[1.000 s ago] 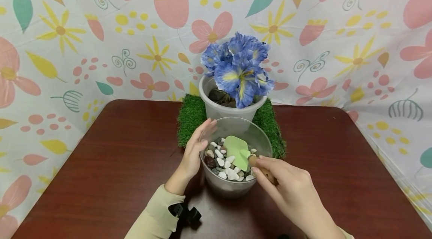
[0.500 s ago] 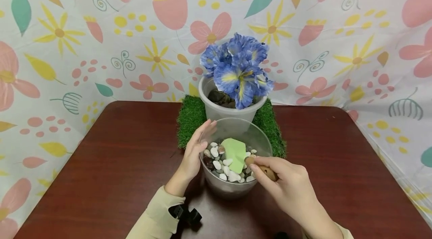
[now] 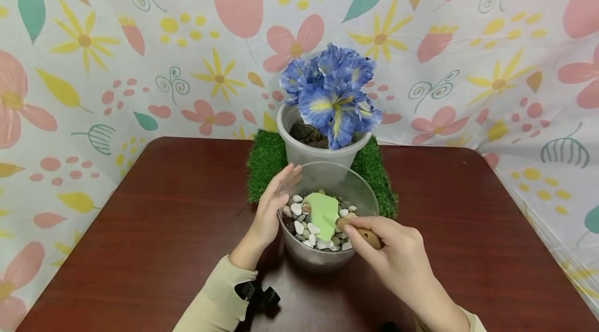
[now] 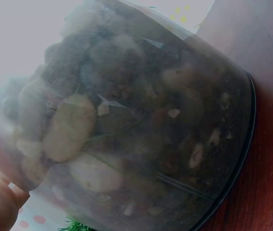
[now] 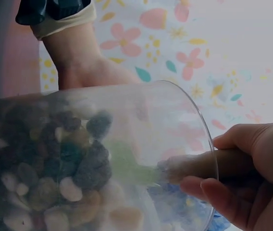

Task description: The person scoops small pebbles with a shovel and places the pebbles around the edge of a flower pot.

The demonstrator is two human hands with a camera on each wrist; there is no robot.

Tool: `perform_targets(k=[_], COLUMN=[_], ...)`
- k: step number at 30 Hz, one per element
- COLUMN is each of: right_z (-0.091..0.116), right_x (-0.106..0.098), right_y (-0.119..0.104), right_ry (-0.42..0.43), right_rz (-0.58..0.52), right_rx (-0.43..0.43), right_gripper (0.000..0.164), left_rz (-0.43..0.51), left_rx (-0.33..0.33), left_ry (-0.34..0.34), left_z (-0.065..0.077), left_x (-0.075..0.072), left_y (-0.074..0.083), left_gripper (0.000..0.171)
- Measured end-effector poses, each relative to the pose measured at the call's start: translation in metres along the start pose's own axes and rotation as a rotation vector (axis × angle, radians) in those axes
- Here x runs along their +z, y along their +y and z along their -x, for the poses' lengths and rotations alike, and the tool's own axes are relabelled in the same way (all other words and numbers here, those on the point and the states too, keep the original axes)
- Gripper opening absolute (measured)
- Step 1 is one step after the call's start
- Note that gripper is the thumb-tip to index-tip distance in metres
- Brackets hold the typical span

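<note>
Before me on the table is a clear plastic pot holding white, grey and brown pebbles. My left hand rests against its left wall, fingers extended along the outside and thumb near the rim. Through the wall in the left wrist view, stones lie above darker, finer material. My right hand grips the wooden handle of a small garden trowel. Its light green blade lies over the pebbles inside the pot, and the handle crosses the right rim. In the right wrist view, thumb and fingers close round the handle.
Right behind the clear pot stands a white flowerpot with blue artificial flowers. It sits on a mat of artificial grass. A flower-printed cloth hangs behind the dark wooden table.
The trowel has shifted a little left among the pebbles, and some white stones have moved around its blade. My left hand has stayed at the pot's side.
</note>
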State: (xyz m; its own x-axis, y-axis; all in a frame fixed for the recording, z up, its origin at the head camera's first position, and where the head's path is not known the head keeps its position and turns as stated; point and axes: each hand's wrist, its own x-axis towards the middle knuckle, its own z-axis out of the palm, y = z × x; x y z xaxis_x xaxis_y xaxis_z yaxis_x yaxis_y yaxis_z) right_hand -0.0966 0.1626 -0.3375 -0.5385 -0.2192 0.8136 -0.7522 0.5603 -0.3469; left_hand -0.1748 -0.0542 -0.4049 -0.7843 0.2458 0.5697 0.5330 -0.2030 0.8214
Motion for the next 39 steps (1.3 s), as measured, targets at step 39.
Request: perform_targets(k=[39], right_z=[-0.004], right_x=[-0.011], right_y=[0.009], right_ry=[-0.171], right_rz=[-0.313], right_rx=[0.153], right_gripper=[0.026], left_rz=[-0.022], left_rx=[-0.02], left_ry=[-0.003], left_z=[-0.001], left_x=[-0.002], left_y=[-0.002], left_gripper=[0.06])
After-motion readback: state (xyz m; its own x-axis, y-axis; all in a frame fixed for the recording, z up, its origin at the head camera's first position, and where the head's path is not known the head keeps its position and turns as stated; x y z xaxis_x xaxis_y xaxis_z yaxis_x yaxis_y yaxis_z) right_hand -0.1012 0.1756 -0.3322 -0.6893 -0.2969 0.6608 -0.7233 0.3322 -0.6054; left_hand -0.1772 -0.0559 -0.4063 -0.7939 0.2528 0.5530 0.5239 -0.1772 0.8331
